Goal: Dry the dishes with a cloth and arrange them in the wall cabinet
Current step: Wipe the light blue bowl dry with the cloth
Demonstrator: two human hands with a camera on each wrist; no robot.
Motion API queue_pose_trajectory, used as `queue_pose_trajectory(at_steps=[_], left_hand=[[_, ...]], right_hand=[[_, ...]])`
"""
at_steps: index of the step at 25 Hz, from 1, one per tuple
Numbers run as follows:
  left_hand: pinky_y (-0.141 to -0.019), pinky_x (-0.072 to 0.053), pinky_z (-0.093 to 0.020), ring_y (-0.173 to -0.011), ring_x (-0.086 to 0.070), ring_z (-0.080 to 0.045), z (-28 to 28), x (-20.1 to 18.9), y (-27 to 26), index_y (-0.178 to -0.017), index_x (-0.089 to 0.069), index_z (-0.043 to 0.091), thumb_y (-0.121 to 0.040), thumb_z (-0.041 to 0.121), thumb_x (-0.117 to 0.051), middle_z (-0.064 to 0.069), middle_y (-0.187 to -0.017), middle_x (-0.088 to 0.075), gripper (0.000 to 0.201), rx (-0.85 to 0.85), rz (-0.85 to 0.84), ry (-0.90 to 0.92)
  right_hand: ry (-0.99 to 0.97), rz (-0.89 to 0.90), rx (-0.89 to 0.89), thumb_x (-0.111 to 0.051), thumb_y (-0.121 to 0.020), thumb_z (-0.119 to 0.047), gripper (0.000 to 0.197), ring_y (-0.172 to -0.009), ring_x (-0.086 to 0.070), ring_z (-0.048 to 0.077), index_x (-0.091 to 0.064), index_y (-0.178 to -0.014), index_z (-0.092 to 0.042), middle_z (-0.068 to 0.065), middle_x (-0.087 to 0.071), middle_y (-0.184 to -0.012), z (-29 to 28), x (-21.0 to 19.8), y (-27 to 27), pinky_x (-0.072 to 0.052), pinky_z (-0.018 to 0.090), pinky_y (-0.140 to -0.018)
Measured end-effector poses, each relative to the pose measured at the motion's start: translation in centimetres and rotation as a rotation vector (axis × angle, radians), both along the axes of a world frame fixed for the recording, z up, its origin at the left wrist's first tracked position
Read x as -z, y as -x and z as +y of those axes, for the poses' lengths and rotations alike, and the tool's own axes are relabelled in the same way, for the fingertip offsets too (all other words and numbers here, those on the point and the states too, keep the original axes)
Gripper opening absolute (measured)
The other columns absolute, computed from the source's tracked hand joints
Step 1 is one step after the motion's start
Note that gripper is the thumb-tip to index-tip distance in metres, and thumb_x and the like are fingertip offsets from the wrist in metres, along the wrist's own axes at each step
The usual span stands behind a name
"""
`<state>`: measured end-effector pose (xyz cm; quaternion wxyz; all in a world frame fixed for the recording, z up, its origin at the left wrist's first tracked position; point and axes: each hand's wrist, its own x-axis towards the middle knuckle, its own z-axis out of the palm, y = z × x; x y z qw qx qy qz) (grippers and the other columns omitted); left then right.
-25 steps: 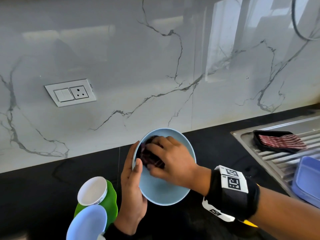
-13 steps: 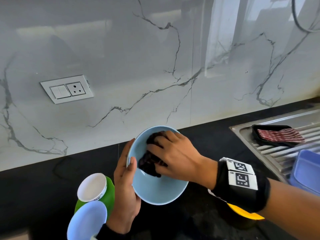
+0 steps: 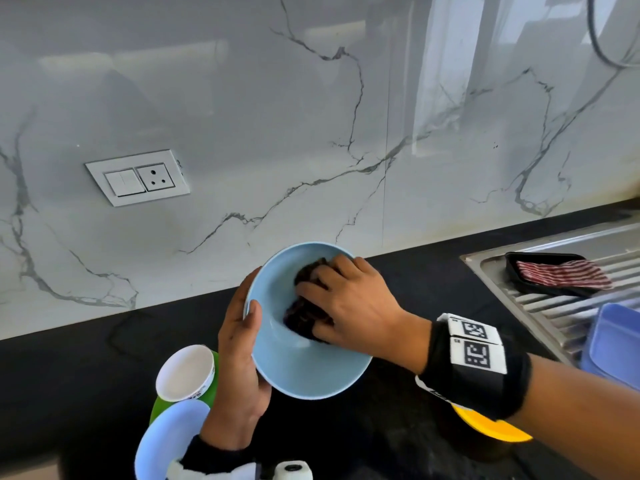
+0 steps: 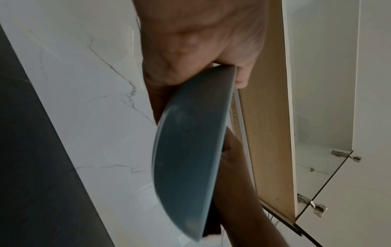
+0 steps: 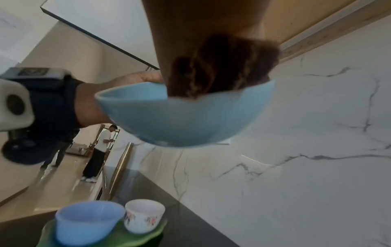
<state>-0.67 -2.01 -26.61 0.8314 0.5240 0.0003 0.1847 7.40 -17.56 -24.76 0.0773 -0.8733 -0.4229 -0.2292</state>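
A light blue bowl (image 3: 304, 362) is held tilted above the black counter. My left hand (image 3: 242, 351) grips its left rim, thumb inside and fingers behind. My right hand (image 3: 349, 306) reaches into the bowl and holds a dark cloth (image 3: 304, 313) bunched against the inner wall. In the right wrist view the dark cloth (image 5: 222, 66) sticks up over the rim of the blue bowl (image 5: 182, 117). The left wrist view shows the bowl (image 4: 190, 150) edge-on, with the wall cabinet's open door (image 4: 268, 117) behind it.
On the counter at lower left a green plate (image 3: 157, 407) carries a white cup (image 3: 185, 372) and a pale blue cup (image 3: 169, 438). At right are the steel sink drainboard (image 3: 540, 303), a black tray with a striped cloth (image 3: 561, 273), a blue container (image 3: 613, 344) and a yellow dish (image 3: 491, 427).
The right hand has worked the cloth around inside the bowl, from the upper left wall toward the right side. The left hand keeps its grip on the rim.
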Motion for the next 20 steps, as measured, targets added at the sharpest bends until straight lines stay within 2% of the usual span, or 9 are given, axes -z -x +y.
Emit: queue_pose_trajectory(at_steps=[2, 4, 7, 9, 10, 12, 15, 18, 20], left_hand=[[-0.103, -0.045, -0.050, -0.125, -0.055, -0.034, -0.2, -0.1, 0.0, -0.133, -0.056, 0.014, -0.071, 0.059, -0.076, -0.017, -0.133, -0.059, 0.079, 0.050, 0.007, 0.024], [-0.106, -0.044, -0.048, -0.126, -0.054, -0.032, -0.5, 0.0, 0.2, -0.135, -0.052, 0.008, -0.071, 0.060, -0.075, -0.018, -0.134, -0.058, 0.086, 0.052, 0.045, 0.058], [-0.105, -0.041, -0.058, -0.119, -0.053, -0.046, 0.0, 0.4, 0.3, -0.129, -0.052, -0.001, -0.065, 0.058, -0.081, -0.025, -0.123, -0.058, 0.092, -0.043, 0.085, 0.145], [-0.103, -0.036, -0.069, -0.120, -0.048, -0.056, 0.6, 0.8, 0.5, -0.133, -0.048, 0.000, -0.067, 0.055, -0.080, -0.034, -0.129, -0.052, 0.092, -0.093, 0.094, 0.114], [-0.102, -0.035, -0.071, -0.121, -0.047, -0.056, 0.9, 1.0, 0.7, -0.134, -0.049, 0.003, -0.066, 0.056, -0.080, -0.034, -0.132, -0.050, 0.092, -0.103, 0.099, 0.092], [-0.102, -0.036, -0.071, -0.122, -0.049, -0.053, 1.1, 1.0, 1.1, -0.135, -0.051, 0.008, -0.061, 0.057, -0.082, -0.028, -0.133, -0.052, 0.094, -0.098, 0.114, 0.049], [-0.102, -0.040, -0.066, -0.121, -0.055, -0.043, 0.5, 1.4, 1.7, -0.134, -0.055, 0.012, -0.058, 0.058, -0.084, -0.020, -0.131, -0.059, 0.093, -0.022, 0.108, -0.002], [-0.104, -0.041, -0.061, -0.120, -0.058, -0.036, 0.1, 1.5, 1.7, -0.131, -0.058, 0.018, -0.057, 0.056, -0.085, -0.012, -0.130, -0.062, 0.087, 0.024, 0.100, -0.039], [-0.104, -0.043, -0.058, -0.120, -0.059, -0.033, 0.2, 1.0, 1.4, -0.131, -0.059, 0.021, -0.058, 0.056, -0.085, -0.010, -0.129, -0.063, 0.084, 0.073, 0.094, -0.072]], right_hand=[[-0.175, 0.090, -0.085, -0.050, -0.077, -0.042, 0.052, -0.095, -0.055, 0.033, -0.062, -0.122, -0.018, 0.007, -0.061, -0.110, 1.4, -0.3, 0.1, -0.048, 0.042, -0.079], [-0.293, 0.307, -0.259, -0.050, -0.084, -0.040, 0.056, -0.111, -0.049, 0.033, -0.052, -0.132, -0.013, 0.010, -0.054, -0.125, 2.8, 0.2, 1.2, -0.041, 0.046, -0.094], [-0.182, 0.562, -0.426, -0.045, -0.092, -0.039, 0.057, -0.124, -0.040, 0.030, -0.045, -0.139, -0.005, 0.015, -0.048, -0.132, 3.4, 1.9, 3.1, -0.026, 0.039, -0.108], [0.007, 0.687, -0.482, -0.043, -0.095, -0.039, 0.053, -0.123, -0.039, 0.030, -0.044, -0.139, -0.010, 0.013, -0.047, -0.132, 2.4, 2.4, 3.4, -0.026, 0.041, -0.108], [0.138, 0.653, -0.492, -0.044, -0.095, -0.042, 0.050, -0.120, -0.040, 0.033, -0.045, -0.137, -0.015, 0.011, -0.047, -0.131, 1.7, 2.5, 3.3, -0.031, 0.045, -0.104], [0.408, 0.478, -0.470, -0.054, -0.093, -0.045, 0.044, -0.113, -0.045, 0.036, -0.052, -0.131, -0.024, 0.008, -0.052, -0.125, 0.0, 2.0, 2.2, -0.039, 0.048, -0.090], [0.646, 0.085, -0.412, -0.066, -0.082, -0.046, 0.028, -0.101, -0.055, 0.031, -0.067, -0.107, -0.033, -0.001, -0.064, -0.105, -1.8, 1.2, -0.1, -0.044, 0.041, -0.079], [0.689, -0.172, -0.308, -0.073, -0.072, -0.039, 0.009, -0.088, -0.061, 0.020, -0.066, -0.071, -0.033, -0.011, -0.064, -0.080, -1.9, 0.4, -2.3, -0.043, 0.031, -0.072], [0.626, -0.354, -0.391, -0.069, -0.075, -0.025, 0.013, -0.089, -0.061, 0.019, -0.063, -0.065, -0.031, -0.011, -0.064, -0.080, -1.2, 0.0, -3.9, -0.043, 0.031, -0.076]])
